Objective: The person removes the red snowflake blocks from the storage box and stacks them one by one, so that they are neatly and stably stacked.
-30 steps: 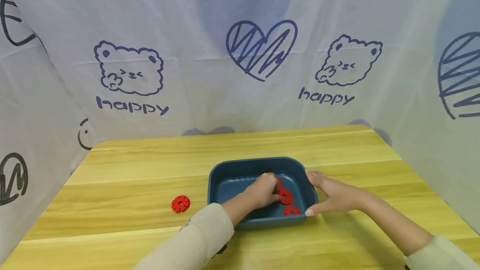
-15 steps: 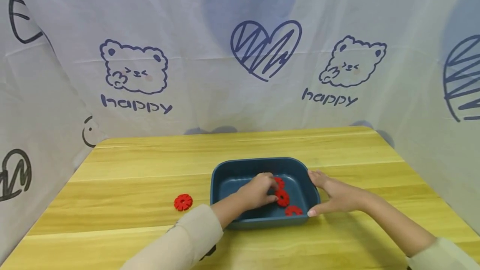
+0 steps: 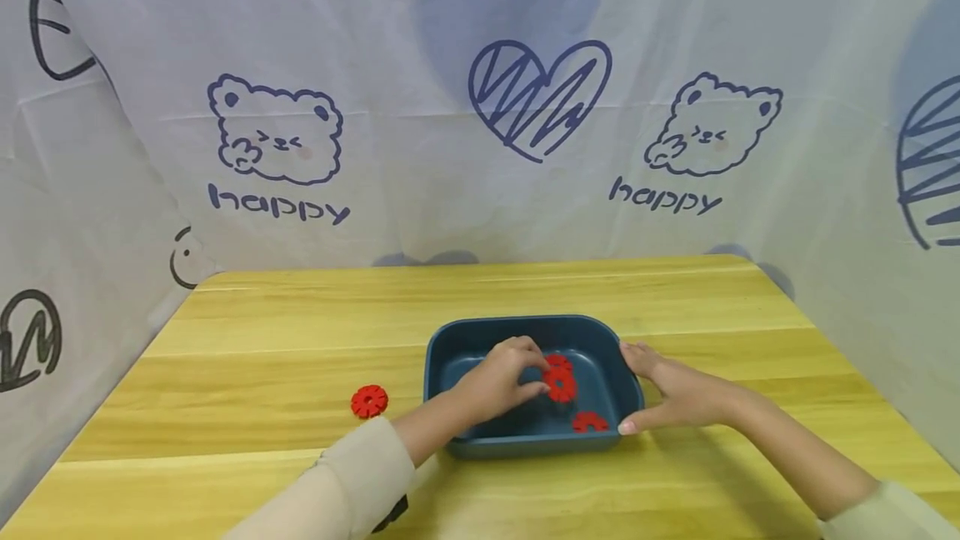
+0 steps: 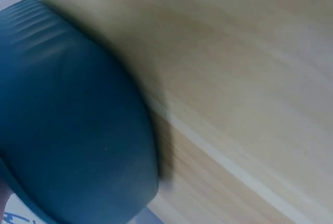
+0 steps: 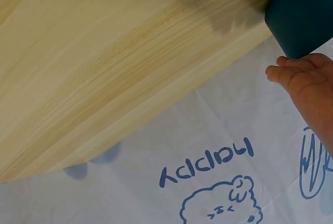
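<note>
A dark blue plastic bin point(image 3: 525, 445) sits on the table, long side toward me. Inside it, my left hand point(image 3: 498, 377) pinches a red notched snowflake disc point(image 3: 562, 386) between thumb and fingertips. Just behind that one another red disc point(image 3: 557, 361) shows partly. One more red disc point(image 3: 590, 422) lies near the front right corner, its lower part hidden by the front wall. My right hand point(image 3: 675, 390) grips the bin's right end, thumb at the front corner, fingers at the back. In the right wrist view, the right fingers point(image 5: 304, 70) touch the bin's edge.
A single red disc point(image 3: 369, 401) lies on the wooden table point(image 3: 262, 332) left of the bin. Behind the table hangs a pale printed cloth point(image 3: 420, 157) with bears and hearts, and it also runs along both sides.
My left hand has drawn left and slightly up inside the bin, and the pinched red disc has come with it, away from the front disc. The right hand keeps its hold.
</note>
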Motion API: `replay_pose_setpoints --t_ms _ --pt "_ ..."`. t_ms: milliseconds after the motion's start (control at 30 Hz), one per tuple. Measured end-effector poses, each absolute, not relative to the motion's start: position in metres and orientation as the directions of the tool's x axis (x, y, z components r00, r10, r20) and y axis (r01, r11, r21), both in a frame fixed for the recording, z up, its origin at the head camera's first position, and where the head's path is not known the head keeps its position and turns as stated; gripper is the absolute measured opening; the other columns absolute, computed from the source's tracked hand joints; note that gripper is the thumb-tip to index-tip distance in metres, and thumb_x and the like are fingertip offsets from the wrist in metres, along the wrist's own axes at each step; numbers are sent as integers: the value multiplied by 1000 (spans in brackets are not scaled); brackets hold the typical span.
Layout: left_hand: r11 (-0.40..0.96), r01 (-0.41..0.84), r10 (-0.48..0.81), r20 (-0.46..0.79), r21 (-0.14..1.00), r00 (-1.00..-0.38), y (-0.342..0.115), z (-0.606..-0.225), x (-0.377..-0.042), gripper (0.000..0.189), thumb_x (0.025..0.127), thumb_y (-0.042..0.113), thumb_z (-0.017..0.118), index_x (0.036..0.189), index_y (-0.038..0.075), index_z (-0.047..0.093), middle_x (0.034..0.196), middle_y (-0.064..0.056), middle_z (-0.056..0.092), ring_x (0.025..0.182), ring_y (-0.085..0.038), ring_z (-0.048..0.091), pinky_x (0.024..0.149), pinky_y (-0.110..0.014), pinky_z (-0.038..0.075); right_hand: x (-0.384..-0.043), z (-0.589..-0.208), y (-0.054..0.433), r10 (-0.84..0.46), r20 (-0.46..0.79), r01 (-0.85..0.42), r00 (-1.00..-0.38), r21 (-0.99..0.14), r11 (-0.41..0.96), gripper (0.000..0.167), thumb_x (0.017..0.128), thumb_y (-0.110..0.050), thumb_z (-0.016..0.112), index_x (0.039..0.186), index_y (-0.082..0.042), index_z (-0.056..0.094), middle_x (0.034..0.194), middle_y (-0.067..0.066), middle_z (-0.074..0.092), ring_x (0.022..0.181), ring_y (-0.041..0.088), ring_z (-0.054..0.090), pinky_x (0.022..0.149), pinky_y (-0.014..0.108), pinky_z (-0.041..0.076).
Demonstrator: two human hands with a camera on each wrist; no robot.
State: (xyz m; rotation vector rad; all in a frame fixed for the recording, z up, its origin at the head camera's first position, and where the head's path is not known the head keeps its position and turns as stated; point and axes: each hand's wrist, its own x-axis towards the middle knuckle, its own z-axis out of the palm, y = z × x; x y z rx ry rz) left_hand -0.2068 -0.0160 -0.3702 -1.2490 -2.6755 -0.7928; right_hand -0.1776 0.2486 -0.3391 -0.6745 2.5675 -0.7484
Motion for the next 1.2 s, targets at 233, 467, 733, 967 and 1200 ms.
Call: replay_pose_setpoints --t_ms 233,467,733,967,1200 --pt "527 744 640 384 412 -666 -32 -369 -203 20 83 17 70 96 2 70 97 -7 61 91 -19 59 81 -27 52 -177 -339 250 -543 -211 -343 -813 -579 739 107 77 -44 72 143 13 9 150 32 7 136 53 2 105 68 14" --pt "526 764 597 478 373 -644 -47 -369 -194 20 80 16 72 94 3 70 96 -6 62 90 -19 58 80 -29 52 -177 -339 249 -547 -201 -353 -812 -578 736 107 77 -45 72 143 14 10 150 33 8 136 52 5 106 67 15" --pt "533 765 545 544 363 -638 -63 -369 -186 19 78 13 74 93 2 70 95 -6 62 91 -19 58 80 -30 52 -177 -339 250 -545 -204 -349 -813 -578 737 108 76 -44 72 142 14 10 150 33 7 136 52 5 105 67 15" --pt "514 780 533 580 357 -616 -78 -371 -183 22 76 12 76 94 1 70 95 -7 63 90 -19 58 79 -27 54 -178 -339 249 -547 -207 -350 -811 -577 738 107 77 -44 72 142 14 10 150 33 7 136 52 5 105 67 16" --pt "495 767 512 576 409 -637 -96 -375 -181 23 75 8 76 95 -1 69 95 -8 62 89 -19 59 76 -27 55 -178 -338 248 -544 -217 -339 -810 -584 738 107 77 -43 72 142 14 9 150 33 6 136 53 5 105 67 17"
